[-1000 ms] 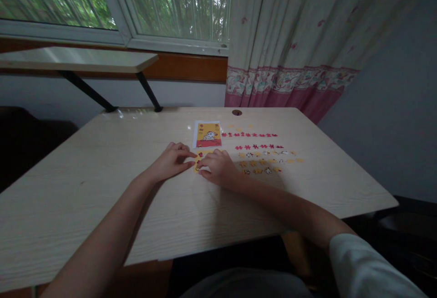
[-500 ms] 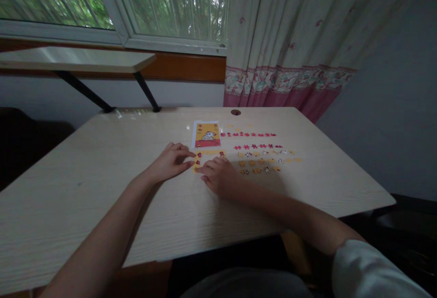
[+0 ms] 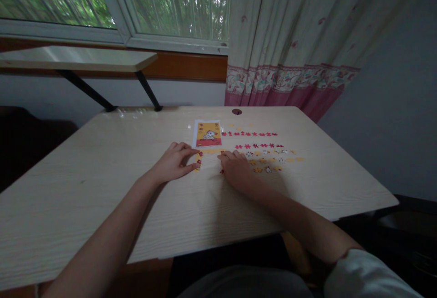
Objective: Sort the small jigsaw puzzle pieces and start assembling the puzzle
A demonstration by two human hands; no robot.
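A partly joined jigsaw puzzle point(image 3: 210, 151) lies on the table, with a yellow top strip and a left column of yellow pieces bearing red marks. At its left edge my left hand point(image 3: 175, 163) rests with thumb and forefinger apart, the tips touching the left column. My right hand point(image 3: 236, 168) lies over the right side of the puzzle, fingers stretched out and pointing left; it hides most of the pieces there. Just above the puzzle is a reference picture point(image 3: 209, 135) of a white animal on yellow and red.
Rows of loose red puzzle pieces point(image 3: 259, 146) and yellow-and-white puzzle pieces point(image 3: 268, 169) spread right of the puzzle. The wooden table point(image 3: 143, 225) has a cable hole point(image 3: 236, 112) at the back. A raised shelf point(image 3: 102, 59) stands at back left, and a curtain point(image 3: 273, 79) hangs behind.
My right hand has moved right, from the lower left of the puzzle to its right side. The left hand stays at the left edge, its thumb now on the left column.
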